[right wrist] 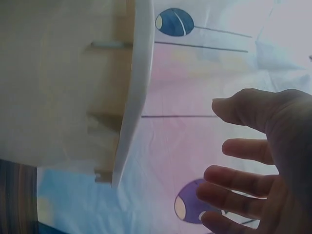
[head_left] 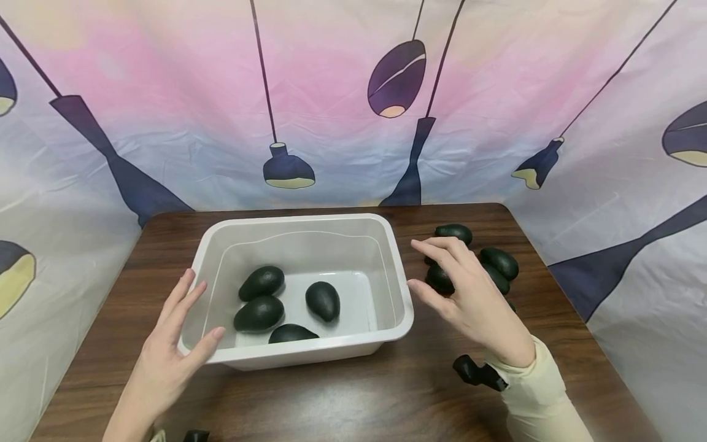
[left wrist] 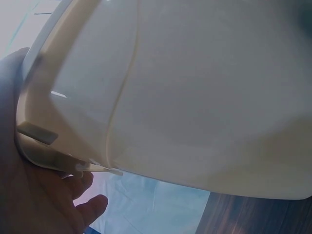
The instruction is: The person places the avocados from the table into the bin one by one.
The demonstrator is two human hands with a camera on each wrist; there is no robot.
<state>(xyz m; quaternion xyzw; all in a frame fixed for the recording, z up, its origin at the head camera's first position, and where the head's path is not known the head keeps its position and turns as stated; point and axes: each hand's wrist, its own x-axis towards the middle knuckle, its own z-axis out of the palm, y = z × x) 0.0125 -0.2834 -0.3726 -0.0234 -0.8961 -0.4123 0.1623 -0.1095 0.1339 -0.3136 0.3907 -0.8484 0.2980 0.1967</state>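
Observation:
A white plastic bin [head_left: 309, 357] stands mid-table with several dark green avocados in it, among them one [head_left: 262, 282] at the left and one [head_left: 323, 301] in the middle. My left hand [head_left: 182, 322] lies with straight fingers against the bin's front-left corner, thumb on the rim. In the left wrist view the bin's wall [left wrist: 195, 97] fills the frame and the palm of the left hand [left wrist: 44, 195] sits by its corner. My right hand [head_left: 458, 288] hovers spread and empty just right of the bin, above an avocado [head_left: 439, 279] on the table. The right hand [right wrist: 258, 165] holds nothing.
Several more avocados lie on the brown wooden table [head_left: 359, 399] to the right, such as one [head_left: 454, 232] at the back and another [head_left: 499, 261] nearer the edge. A printed curtain [head_left: 342, 104] surrounds the table. A black wrist mount [head_left: 477, 372] sits at my right cuff.

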